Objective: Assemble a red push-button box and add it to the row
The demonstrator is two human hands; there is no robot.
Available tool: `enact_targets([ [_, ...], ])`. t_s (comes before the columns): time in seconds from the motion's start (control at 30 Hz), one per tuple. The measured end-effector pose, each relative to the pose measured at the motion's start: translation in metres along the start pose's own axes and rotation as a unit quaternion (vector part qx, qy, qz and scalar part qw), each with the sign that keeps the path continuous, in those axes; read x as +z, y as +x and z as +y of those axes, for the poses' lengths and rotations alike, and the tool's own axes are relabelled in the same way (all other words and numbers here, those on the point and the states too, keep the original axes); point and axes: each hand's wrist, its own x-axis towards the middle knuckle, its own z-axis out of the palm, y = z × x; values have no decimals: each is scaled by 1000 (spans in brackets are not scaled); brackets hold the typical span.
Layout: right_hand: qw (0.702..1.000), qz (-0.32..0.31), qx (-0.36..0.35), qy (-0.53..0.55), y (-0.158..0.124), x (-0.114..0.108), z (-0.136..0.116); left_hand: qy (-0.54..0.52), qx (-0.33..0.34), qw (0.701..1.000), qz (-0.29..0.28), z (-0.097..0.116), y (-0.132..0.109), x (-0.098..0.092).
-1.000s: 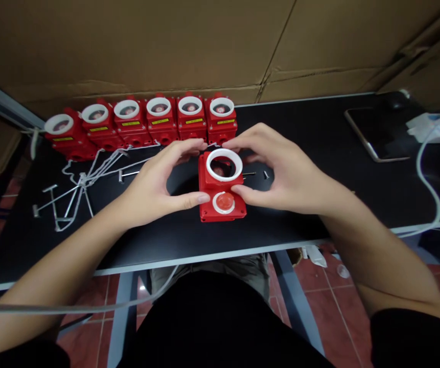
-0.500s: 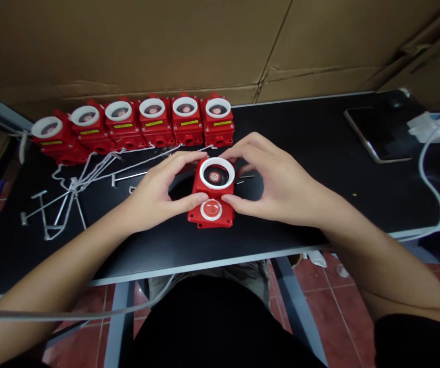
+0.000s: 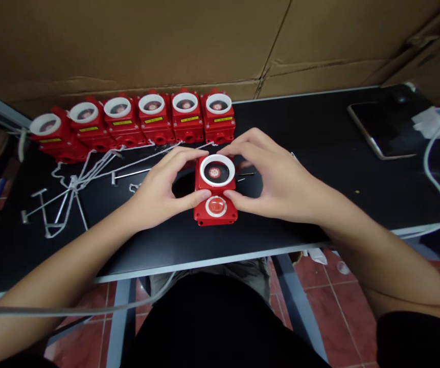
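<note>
- Both sets of fingers grasp one thing: the left hand point(image 3: 158, 191) pinches the red switch box point(image 3: 216, 191) from the left of centre, thumb on its front face and fingertips curled over its far end; the right hand point(image 3: 277, 181) mirrors that grip from the right
- The box sits at the centre of the frame, squarely between the two hands, neither one nearer than the other
- Its long axis runs up and down the frame: the white collar point(image 3: 202, 171) lies at the upper end and the round red button point(image 3: 215, 206) at the lower end, both facing the camera
- It rests on, or just above, the black table point(image 3: 319, 153); I cannot tell which
- Loose white cords with metal pins point(image 3: 74, 189) lie to the left
- A row of six matching boxes point(image 3: 152, 125) lines the upper left, against the cardboard wall point(image 3: 166, 41)
- A tablet point(image 3: 380, 130) and a white cable point(image 3: 434, 189) lie well apart at the right
</note>
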Motion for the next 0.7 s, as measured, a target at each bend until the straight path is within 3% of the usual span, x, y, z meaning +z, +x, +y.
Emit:
enact_targets([
  [0.7, 1000, 7, 2, 4, -1, 4, 5, -98, -22, 995, -3, -5, 2, 2],
])
